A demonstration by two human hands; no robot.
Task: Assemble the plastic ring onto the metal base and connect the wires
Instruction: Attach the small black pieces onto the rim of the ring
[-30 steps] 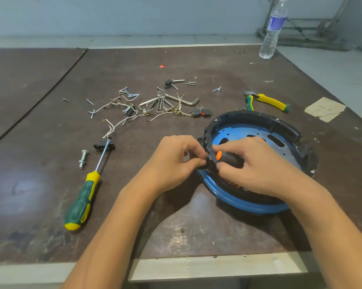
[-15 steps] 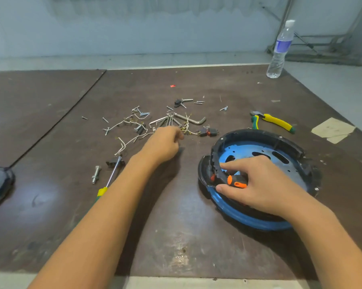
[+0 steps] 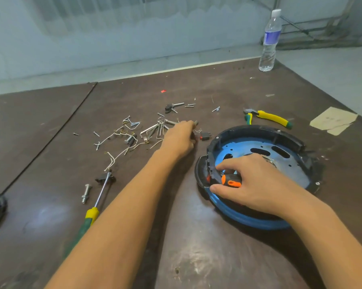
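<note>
orange screwdriver (image 3: pixel 231 181) gripped in right hand (image 3: pixel 259 184) at plastic ring (image 3: pixel 259 130); left hand (image 3: pixel 179 138) gone off ring to metal bits (image 3: pixel 153 130), curled, catch unclear, likely fetching next fastener.

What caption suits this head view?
Left hand reaches into the loose hardware while the right hand holds an orange-handled screwdriver at the black ring on the blue base.

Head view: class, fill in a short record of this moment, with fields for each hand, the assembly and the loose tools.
assembly: black plastic ring sits on blue metal base
left hand: over the pile of hex keys and screws; grip unclear
right hand: holds a small orange-handled screwdriver at the ring's near-left edge
loose tools: green-yellow screwdriver partly under left forearm; yellow pliers beyond the base
background: water bottle upright at table's far corner
</note>
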